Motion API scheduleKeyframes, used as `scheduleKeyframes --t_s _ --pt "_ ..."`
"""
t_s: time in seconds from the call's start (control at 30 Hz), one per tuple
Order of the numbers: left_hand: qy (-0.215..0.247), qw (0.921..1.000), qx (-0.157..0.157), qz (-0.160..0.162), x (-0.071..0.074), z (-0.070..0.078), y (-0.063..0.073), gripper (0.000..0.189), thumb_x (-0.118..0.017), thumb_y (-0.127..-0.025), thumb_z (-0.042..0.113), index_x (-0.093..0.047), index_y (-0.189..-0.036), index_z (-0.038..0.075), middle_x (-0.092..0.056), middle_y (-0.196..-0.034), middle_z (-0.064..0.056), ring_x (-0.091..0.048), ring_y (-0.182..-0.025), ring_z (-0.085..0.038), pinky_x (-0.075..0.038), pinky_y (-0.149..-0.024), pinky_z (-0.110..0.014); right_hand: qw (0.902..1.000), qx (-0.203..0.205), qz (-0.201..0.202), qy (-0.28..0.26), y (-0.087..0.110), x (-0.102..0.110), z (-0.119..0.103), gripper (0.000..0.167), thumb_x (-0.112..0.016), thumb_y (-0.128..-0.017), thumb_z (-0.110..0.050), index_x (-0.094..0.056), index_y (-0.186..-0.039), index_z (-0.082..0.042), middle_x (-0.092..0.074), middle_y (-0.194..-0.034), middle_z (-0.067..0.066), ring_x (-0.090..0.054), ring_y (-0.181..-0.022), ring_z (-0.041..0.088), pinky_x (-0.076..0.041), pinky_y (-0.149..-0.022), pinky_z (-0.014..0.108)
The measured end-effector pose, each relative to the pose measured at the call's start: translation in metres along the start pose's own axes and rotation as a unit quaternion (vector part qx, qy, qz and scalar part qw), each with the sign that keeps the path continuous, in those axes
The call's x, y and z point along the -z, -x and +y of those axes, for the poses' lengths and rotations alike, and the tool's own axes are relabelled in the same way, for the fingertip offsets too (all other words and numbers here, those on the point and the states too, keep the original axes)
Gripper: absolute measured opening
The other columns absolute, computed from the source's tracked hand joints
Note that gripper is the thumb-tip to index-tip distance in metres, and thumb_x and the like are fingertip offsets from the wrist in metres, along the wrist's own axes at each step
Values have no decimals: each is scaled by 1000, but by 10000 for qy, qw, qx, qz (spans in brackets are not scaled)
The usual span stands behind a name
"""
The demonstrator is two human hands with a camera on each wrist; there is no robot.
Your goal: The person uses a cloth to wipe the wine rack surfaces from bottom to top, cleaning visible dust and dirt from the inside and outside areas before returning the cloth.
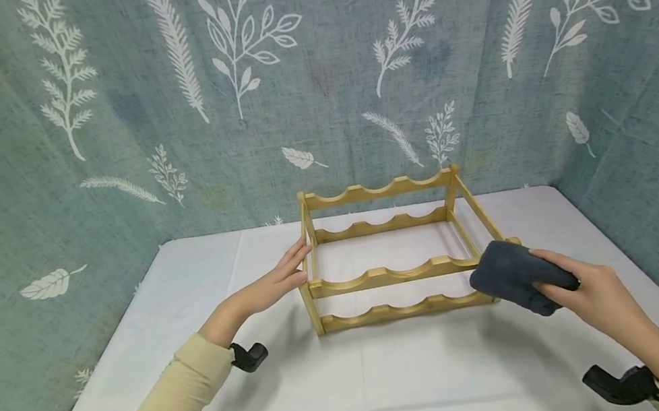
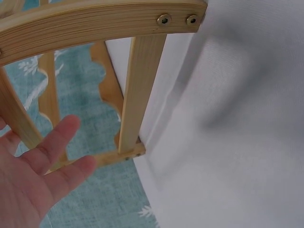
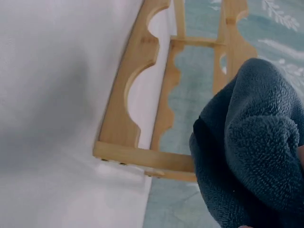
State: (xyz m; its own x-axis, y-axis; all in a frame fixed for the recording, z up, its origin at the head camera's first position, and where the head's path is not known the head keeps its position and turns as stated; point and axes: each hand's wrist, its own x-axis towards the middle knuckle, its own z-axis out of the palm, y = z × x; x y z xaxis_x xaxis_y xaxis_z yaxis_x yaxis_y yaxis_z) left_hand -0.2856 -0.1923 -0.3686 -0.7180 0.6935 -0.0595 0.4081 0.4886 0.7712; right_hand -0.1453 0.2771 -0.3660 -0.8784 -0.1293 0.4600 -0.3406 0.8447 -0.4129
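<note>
A two-tier wooden bottle rack (image 1: pixel 393 278) with scalloped rails stands on the white table. My left hand (image 1: pixel 271 286) is at the rack's left end, its fingers extended against or close beside the side frame. In the left wrist view that hand (image 2: pixel 33 175) has its fingers spread next to the wooden bars. A folded dark blue cloth (image 1: pixel 511 276) is gripped in my right hand (image 1: pixel 589 291), at the rack's front right corner. The right wrist view shows the fuzzy cloth (image 3: pixel 259 147) in front of the rack's end; most of the right hand is out of frame there.
A white cloth covers the table (image 1: pixel 349 379). Green-blue fabric (image 1: pixel 316 85) with white leaf prints hangs behind and along both sides. Black wrist straps with camera mounts (image 1: pixel 249 357) sit on both wrists.
</note>
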Motion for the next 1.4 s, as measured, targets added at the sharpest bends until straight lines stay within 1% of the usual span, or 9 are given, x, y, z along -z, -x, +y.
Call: scheduleKeyframes --t_s 0.1,0.2,0.33,0.53,0.77,0.93,1.13,1.23,1.4 --pt "24 10000 -42 -22 1 0 0 58 -32 -100 29 -4 -149 17 15 -153 -3 15 -139 -27 -6 -106 -60 9995 242 -103 -201 -1 -5 -6 50 -73 -73 -2 -59 -121 -3 -63 -103 27 -60 -60 21 -43 -48 22" --pt "-20 10000 -62 -43 1 -1 1 56 -28 -101 33 -6 -149 16 15 -153 -4 14 -139 -28 -6 -106 -61 9957 721 -288 -512 -5 -17 -23 50 -76 -70 -2 -61 -118 -6 -66 -104 18 -65 -85 30 -52 -60 25" --pt "-106 9999 -89 -38 3 -2 1 55 -24 -101 35 -7 -149 13 13 -153 -6 13 -139 -29 -7 -106 -60 9832 1224 -693 -1161 -15 -43 -58 48 -75 -73 -8 -61 -119 -13 -66 -109 10 -64 -91 23 -53 -69 29" --pt "-171 9998 13 -132 8 1 -1 55 -27 -101 31 -9 -149 13 11 -154 -6 11 -139 -28 -8 -107 -58 9603 1524 -1337 -1916 -40 -84 -118 47 -72 -79 -16 -58 -125 -15 -62 -118 7 -62 -103 22 -52 -79 34" --pt "-45 9992 162 -356 12 2 -5 55 -28 -101 32 -7 -149 15 13 -153 -6 12 -139 -29 -10 -106 -60 9473 1949 -1096 -2296 -69 -118 -175 48 -71 -80 -17 -57 -125 -14 -63 -116 6 -62 -102 19 -51 -82 31" --pt "-107 9987 262 -414 13 4 -4 57 -31 -100 36 -8 -149 17 12 -154 -4 11 -139 -28 -11 -106 -60 9564 1693 -1671 -1695 -70 -146 -181 47 -70 -81 -19 -56 -126 -15 -62 -119 5 -60 -105 18 -50 -85 31" --pt "-251 9984 366 -362 15 3 -1 58 -33 -99 39 -10 -149 22 10 -154 1 11 -140 -23 -11 -108 -57 9516 1413 -2557 -955 -62 -179 -173 45 -69 -82 -19 -58 -125 -17 -64 -115 3 -61 -103 17 -50 -81 30" --pt "-256 9981 400 -402 16 4 0 58 -33 -99 40 -9 -149 22 11 -154 1 12 -140 -23 -10 -108 -57 9538 1528 -2417 -919 -62 -180 -170 45 -70 -81 -19 -58 -125 -17 -65 -114 3 -62 -101 17 -51 -81 30" --pt "-173 9967 473 -636 20 10 0 61 -34 -99 41 -6 -149 20 14 -153 -2 13 -139 -27 -10 -107 -59 9586 1812 -1769 -1298 -68 -155 -175 47 -70 -81 -20 -57 -126 -14 -63 -117 6 -61 -103 19 -50 -84 32"
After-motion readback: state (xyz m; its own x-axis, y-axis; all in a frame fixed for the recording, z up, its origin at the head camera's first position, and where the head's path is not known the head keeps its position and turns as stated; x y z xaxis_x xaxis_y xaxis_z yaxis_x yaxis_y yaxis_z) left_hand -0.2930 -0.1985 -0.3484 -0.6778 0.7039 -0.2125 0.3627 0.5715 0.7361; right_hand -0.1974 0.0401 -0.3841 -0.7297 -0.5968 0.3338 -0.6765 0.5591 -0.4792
